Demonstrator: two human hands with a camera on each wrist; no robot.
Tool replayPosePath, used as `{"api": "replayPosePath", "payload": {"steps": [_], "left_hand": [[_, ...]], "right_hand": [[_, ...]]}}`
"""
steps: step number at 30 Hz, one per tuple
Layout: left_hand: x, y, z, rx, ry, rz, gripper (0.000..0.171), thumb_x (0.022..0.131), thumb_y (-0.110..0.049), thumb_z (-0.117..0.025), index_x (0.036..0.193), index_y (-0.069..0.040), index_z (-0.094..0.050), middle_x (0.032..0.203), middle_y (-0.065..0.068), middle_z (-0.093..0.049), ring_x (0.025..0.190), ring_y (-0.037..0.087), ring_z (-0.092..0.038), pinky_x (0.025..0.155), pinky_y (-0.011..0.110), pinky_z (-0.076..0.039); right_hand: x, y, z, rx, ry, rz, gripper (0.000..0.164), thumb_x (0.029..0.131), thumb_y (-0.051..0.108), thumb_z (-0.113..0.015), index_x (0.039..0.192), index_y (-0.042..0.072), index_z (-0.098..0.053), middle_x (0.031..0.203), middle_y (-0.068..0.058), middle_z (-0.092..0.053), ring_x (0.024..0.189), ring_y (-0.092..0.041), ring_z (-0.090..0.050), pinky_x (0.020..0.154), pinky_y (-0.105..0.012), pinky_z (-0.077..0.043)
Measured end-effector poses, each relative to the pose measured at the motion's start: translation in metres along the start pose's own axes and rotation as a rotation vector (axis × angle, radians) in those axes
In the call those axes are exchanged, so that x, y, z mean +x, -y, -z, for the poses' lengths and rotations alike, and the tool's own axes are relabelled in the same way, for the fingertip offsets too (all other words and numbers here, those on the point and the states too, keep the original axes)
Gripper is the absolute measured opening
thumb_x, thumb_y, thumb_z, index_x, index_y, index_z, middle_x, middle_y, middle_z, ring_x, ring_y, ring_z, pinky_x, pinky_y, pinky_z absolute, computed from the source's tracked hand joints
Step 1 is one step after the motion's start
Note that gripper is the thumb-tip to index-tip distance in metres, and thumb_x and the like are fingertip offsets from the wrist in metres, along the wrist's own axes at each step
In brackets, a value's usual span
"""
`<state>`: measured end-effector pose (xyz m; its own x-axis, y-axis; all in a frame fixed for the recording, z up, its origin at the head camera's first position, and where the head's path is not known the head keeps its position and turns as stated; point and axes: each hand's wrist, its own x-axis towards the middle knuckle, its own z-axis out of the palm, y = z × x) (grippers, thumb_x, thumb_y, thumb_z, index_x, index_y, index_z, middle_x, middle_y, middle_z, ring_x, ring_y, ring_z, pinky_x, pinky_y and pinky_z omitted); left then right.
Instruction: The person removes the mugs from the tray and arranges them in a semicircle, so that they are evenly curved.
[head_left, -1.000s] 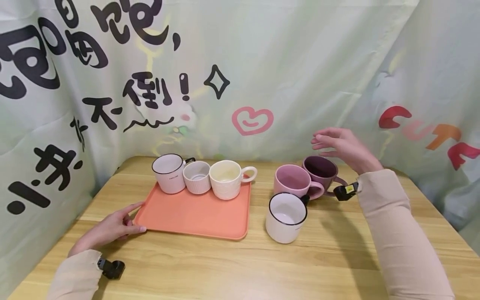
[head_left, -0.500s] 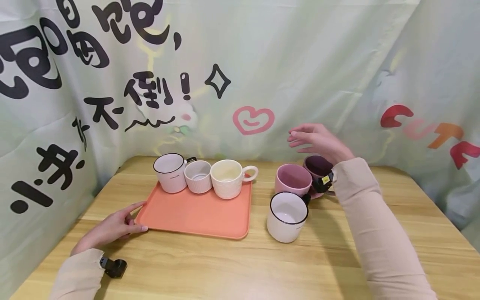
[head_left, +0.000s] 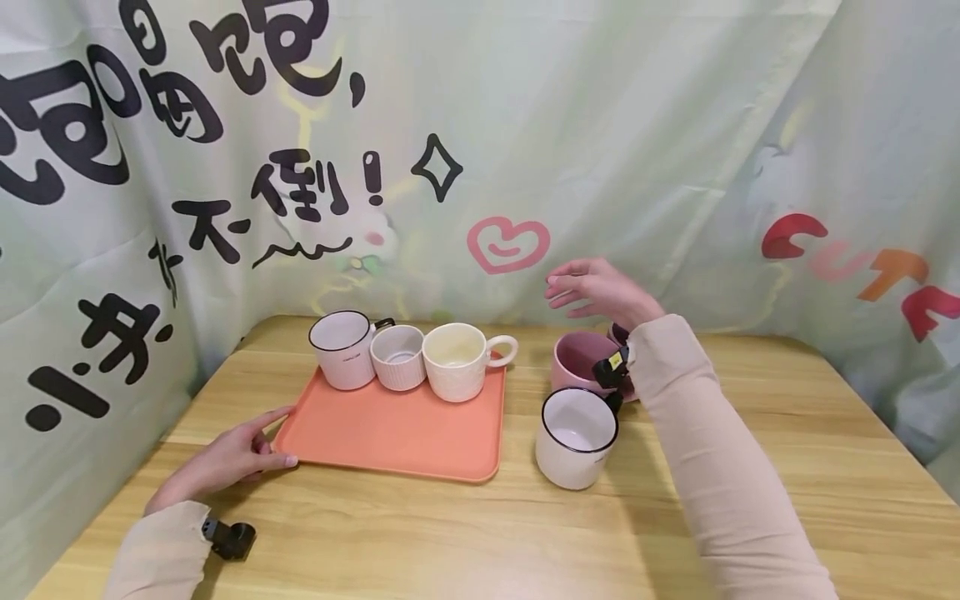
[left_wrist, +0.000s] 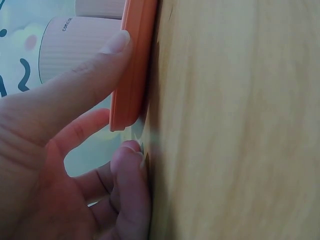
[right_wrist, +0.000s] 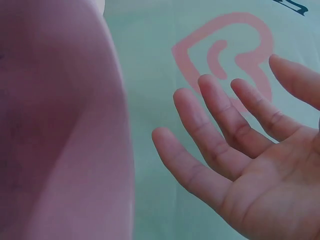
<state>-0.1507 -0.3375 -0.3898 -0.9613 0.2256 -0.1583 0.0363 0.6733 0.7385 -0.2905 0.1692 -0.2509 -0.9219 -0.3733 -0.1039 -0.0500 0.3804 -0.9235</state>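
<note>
My left hand (head_left: 228,457) holds the near left corner of an orange tray (head_left: 393,437), thumb at the front rim and index finger at the left side; the left wrist view shows the thumb on the tray wall (left_wrist: 132,75). Along the tray's back stand a black-rimmed white mug (head_left: 345,358), a small ribbed white cup (head_left: 398,362) and a cream mug (head_left: 454,367). My right hand (head_left: 600,292) hovers with spread fingers above and behind a pink mug (head_left: 581,354), holding nothing. A dark purple mug is mostly hidden by the right wrist.
Another black-rimmed white mug (head_left: 573,446) stands on the wooden table (head_left: 420,533), in front of the pink mug and right of the tray. A printed curtain (head_left: 600,125) hangs close behind the table.
My right hand has moved left, from above the dark purple mug to above and behind the pink one. The left hand has stayed on the tray corner.
</note>
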Motion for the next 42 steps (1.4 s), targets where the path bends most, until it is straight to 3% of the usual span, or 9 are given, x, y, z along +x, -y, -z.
{"api": "replayPosePath", "payload": {"steps": [6,22,26,33,42], "left_hand": [[-0.001,0.002,0.002,-0.008,-0.003,-0.021,0.087,0.09,-0.02,-0.08,0.153,0.012,-0.028,0.073,0.005,-0.048,0.057,0.014,-0.046,0.052,0.026,-0.042],[0.0,-0.003,0.005,0.008,-0.002,-0.012,0.089,0.089,-0.022,-0.081,0.154,0.011,-0.028,0.074,0.006,-0.048,0.057,0.015,-0.047,0.053,0.026,-0.042],[0.0,-0.002,0.004,-0.003,0.001,-0.01,0.09,0.09,-0.022,-0.08,0.154,0.011,-0.027,0.074,0.006,-0.048,0.058,0.015,-0.047,0.054,0.027,-0.043],[0.001,-0.002,0.003,0.0,-0.002,0.0,0.09,0.089,-0.023,-0.081,0.153,0.011,-0.028,0.075,0.006,-0.048,0.059,0.015,-0.047,0.054,0.026,-0.044],[0.001,0.001,-0.001,-0.01,0.0,-0.005,0.09,0.089,-0.022,-0.081,0.154,0.01,-0.028,0.074,0.006,-0.048,0.058,0.015,-0.047,0.054,0.026,-0.043]], "right_hand": [[0.009,0.005,-0.01,-0.009,0.024,-0.026,0.046,0.106,0.021,-0.054,0.14,-0.009,-0.046,0.126,-0.021,-0.061,0.126,-0.042,-0.054,0.105,-0.053,-0.043],[0.025,0.017,-0.032,-0.058,0.103,-0.081,0.047,0.105,0.024,-0.057,0.141,-0.005,-0.049,0.128,-0.02,-0.06,0.126,-0.038,-0.055,0.106,-0.054,-0.041],[0.03,0.016,-0.036,-0.074,0.129,-0.108,0.043,0.105,0.022,-0.056,0.139,-0.003,-0.05,0.128,-0.02,-0.06,0.128,-0.039,-0.053,0.106,-0.054,-0.042],[0.036,0.014,-0.042,-0.072,0.163,-0.143,0.051,0.105,0.02,-0.055,0.147,-0.005,-0.042,0.134,-0.021,-0.058,0.131,-0.039,-0.05,0.107,-0.054,-0.041],[0.041,0.006,-0.057,-0.093,0.234,-0.173,0.047,0.105,0.02,-0.056,0.143,-0.005,-0.046,0.141,-0.026,-0.052,0.133,-0.039,-0.049,0.108,-0.058,-0.038]]}}
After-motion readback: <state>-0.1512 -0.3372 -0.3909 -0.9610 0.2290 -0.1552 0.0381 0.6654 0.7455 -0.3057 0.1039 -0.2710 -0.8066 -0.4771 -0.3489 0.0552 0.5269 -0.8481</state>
